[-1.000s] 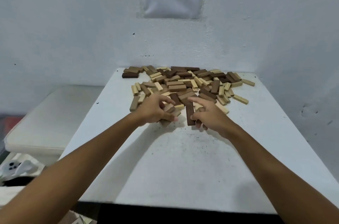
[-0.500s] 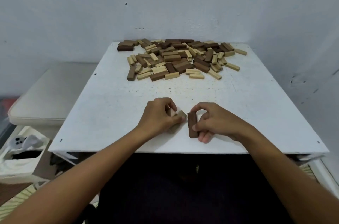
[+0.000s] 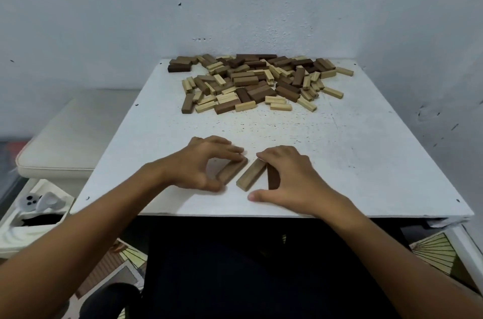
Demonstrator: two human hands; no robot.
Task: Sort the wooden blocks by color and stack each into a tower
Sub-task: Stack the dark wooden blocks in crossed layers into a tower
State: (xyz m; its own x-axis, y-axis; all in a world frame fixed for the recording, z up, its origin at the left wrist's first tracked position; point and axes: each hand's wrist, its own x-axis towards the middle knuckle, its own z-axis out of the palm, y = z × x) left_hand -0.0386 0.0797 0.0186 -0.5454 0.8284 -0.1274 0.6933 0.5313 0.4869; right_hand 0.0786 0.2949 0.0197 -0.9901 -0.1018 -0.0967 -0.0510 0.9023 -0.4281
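Observation:
Three blocks lie side by side near the front edge of the white table (image 3: 352, 161). My left hand (image 3: 203, 164) arches over a mid-brown block (image 3: 231, 171) and pinches it lengthwise between thumb and fingertips. A tan block (image 3: 250, 175) lies at a slant between my hands. My right hand (image 3: 290, 175) rests over a dark brown block (image 3: 272, 178), its fingertips touching the tan block's far end and its thumb flat on the table, apart from the blocks. A loose pile of dark, mid-brown and pale blocks (image 3: 251, 83) covers the far part of the table.
Walls stand close behind the table and along its right side. A cream cushioned bench (image 3: 65, 135) sits lower on the left. A white container (image 3: 34, 216) with a grey item stands on the floor at the lower left.
Both hands drew blocks from the pile to the front of the table. The left hand has laid down the tan block, and the right thumb has come off the dark block.

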